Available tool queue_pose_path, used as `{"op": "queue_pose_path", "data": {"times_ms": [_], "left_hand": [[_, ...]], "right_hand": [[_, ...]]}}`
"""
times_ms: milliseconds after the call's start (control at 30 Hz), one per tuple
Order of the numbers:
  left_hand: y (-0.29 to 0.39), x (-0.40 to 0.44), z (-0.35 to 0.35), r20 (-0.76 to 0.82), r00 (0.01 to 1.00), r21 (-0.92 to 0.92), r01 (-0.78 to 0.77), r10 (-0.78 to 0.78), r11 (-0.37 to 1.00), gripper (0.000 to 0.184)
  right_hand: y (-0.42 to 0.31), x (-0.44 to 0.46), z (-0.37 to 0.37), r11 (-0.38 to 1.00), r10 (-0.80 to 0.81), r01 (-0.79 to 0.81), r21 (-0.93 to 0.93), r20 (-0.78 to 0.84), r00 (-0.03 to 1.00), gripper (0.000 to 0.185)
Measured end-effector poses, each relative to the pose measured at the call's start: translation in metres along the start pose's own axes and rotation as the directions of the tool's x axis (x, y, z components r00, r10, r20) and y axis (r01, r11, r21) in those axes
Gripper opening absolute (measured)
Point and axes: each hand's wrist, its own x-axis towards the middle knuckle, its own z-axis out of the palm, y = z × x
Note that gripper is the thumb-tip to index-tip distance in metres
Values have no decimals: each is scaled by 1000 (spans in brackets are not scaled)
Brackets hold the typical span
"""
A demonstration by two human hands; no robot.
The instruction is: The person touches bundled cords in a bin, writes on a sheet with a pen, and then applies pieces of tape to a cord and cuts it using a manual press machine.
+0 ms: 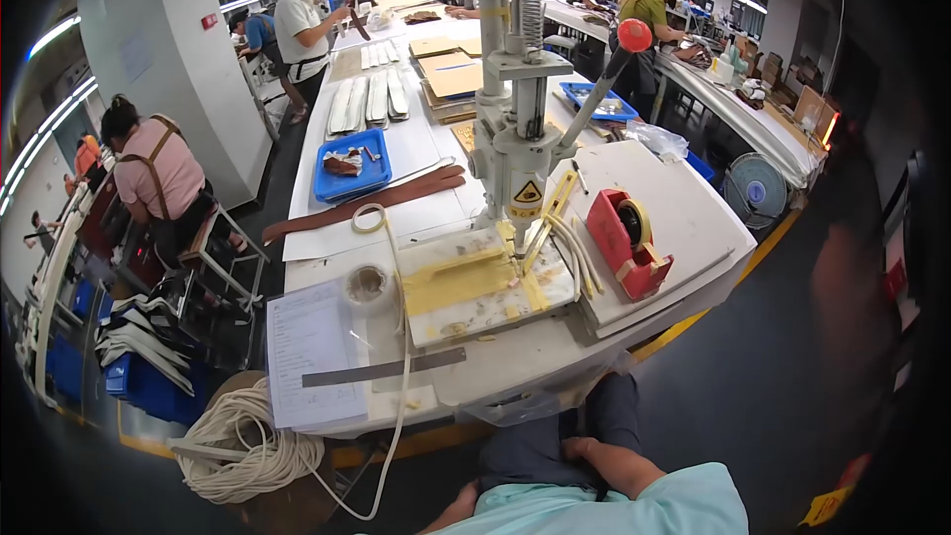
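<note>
My right hand rests in my lap between my thighs, its fingers hidden. At my left hip, a little of my left hand shows, and its fingers cannot be made out. Before me stands a hand press with a red-knobbed lever. Under it lies a pale block partly covered with yellow tape. White cord runs over the table's front edge. Nearer me are a steel ruler and a printed sheet. Neither hand visibly touches these.
A red tape dispenser sits on a white board. Brown strips and a blue tray lie further back. Coiled cord hangs at the left. A fan stands right. Several people work around, one in pink.
</note>
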Motion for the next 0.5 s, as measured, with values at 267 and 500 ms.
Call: {"op": "queue_pose_path", "data": {"times_ms": [267,500], "left_hand": [[-39,57,-32,-297,949,-308,13,-109,951,25],[-2,-47,22,-146,644,240,-713,751,659,69]], "right_hand": [[-20,92,19,879,-173,255,-403,229,958,37],[66,197,112,782,-320,293,-550,49,946,44]]}}
